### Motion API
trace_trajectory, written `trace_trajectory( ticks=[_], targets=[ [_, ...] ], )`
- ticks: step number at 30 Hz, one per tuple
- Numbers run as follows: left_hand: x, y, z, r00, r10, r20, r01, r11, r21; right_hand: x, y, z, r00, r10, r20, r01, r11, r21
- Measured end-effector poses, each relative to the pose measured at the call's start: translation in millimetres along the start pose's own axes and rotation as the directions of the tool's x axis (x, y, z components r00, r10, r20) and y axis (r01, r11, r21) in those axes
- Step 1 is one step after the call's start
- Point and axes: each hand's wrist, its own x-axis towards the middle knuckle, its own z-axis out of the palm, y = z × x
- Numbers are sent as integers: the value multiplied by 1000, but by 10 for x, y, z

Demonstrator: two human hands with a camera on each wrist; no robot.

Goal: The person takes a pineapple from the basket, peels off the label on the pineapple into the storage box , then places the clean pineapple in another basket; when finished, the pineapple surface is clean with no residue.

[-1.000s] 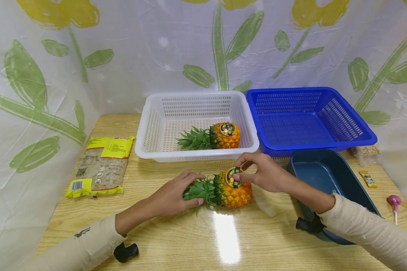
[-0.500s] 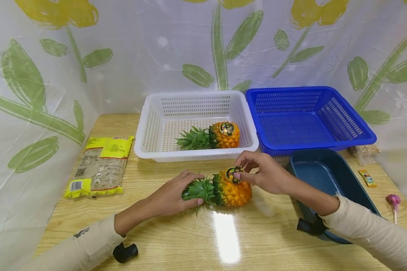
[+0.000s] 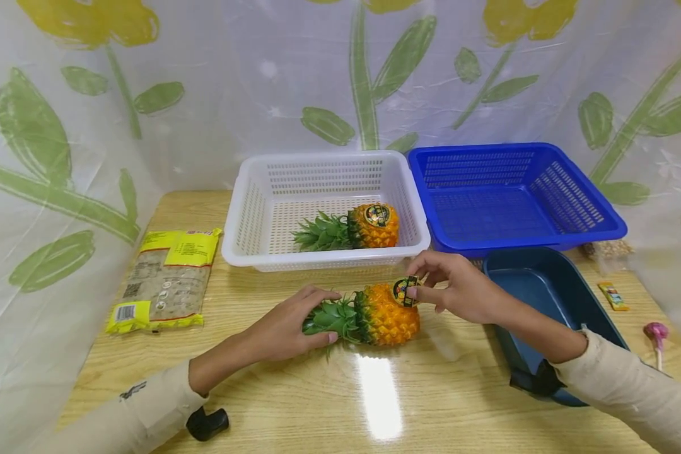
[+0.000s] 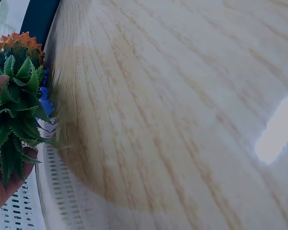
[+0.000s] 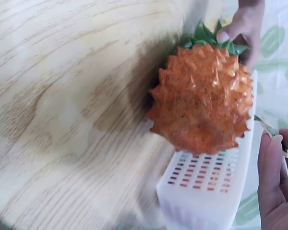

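Note:
A small orange pineapple [image 3: 390, 323] lies on its side on the wooden table, its green crown pointing left. My left hand [image 3: 286, 326] grips that crown [image 4: 19, 110], fingers at the far side and thumb at the near side. At the fruit's upper right, my right hand [image 3: 456, 289] pinches a round black and gold sticker [image 3: 404, 291] between thumb and finger. Seen from the right wrist, the sticker [image 5: 265, 125] stands edge-on beside the spiky fruit [image 5: 201, 103], held at its edge by the fingertips.
Behind stands a white basket [image 3: 329, 259] holding another pineapple [image 3: 377, 233] with a sticker on it. A blue basket [image 3: 471, 214] and a dark teal tub [image 3: 536, 296] are at right, near a candy packet [image 3: 613, 296] and lollipop [image 3: 656, 331]. A yellow bag [image 3: 164, 280] lies left.
My right hand has drawn to the right, and the sticker has come up and away from the top of the fruit with it. My left hand keeps its grip on the crown.

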Motion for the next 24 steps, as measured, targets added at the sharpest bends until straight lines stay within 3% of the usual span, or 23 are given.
trace_trajectory(
  ticks=[9,24],
  targets=[
    [1,0,-3,1000,-4,-2,4,1000,1,-126,98,-153,1000,0,-8,0,1000,-4],
    [-7,-8,6,1000,3,-5,-3,1000,3,-477,310,-593,995,100,-5,-100,993,-55]
  ],
)
